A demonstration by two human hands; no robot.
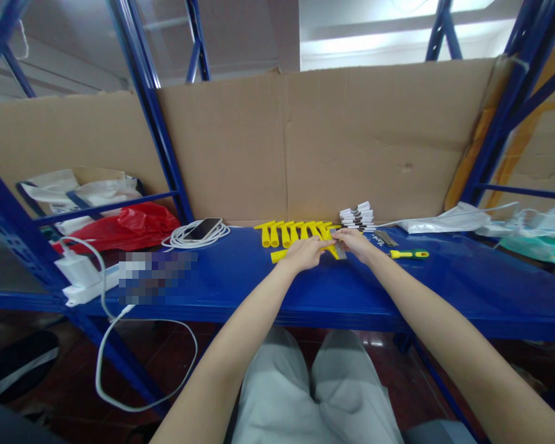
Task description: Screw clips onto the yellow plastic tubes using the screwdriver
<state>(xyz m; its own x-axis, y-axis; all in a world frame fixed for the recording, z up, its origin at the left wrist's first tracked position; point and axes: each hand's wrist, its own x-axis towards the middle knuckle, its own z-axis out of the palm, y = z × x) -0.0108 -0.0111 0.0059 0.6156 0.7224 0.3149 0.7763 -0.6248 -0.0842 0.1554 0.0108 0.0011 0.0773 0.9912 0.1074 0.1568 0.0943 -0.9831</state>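
Note:
My left hand is closed around a yellow plastic scraper-like handle, whose round end sticks out to the left. My right hand pinches a flat grey metal blade against the front of that yellow piece. The two hands nearly meet over the blue shelf. Just behind them stands a row of several similar yellow handles, partly covered by my fingers. To the right of my right hand lie small dark metal blades and a screwdriver with a yellow and green handle.
A blue metal shelf carries everything, backed by cardboard. Behind my right hand is a stack of white-and-black pieces. Leftward are a phone on a coiled white cable, a red bag and a power strip. White plastic packaging lies right.

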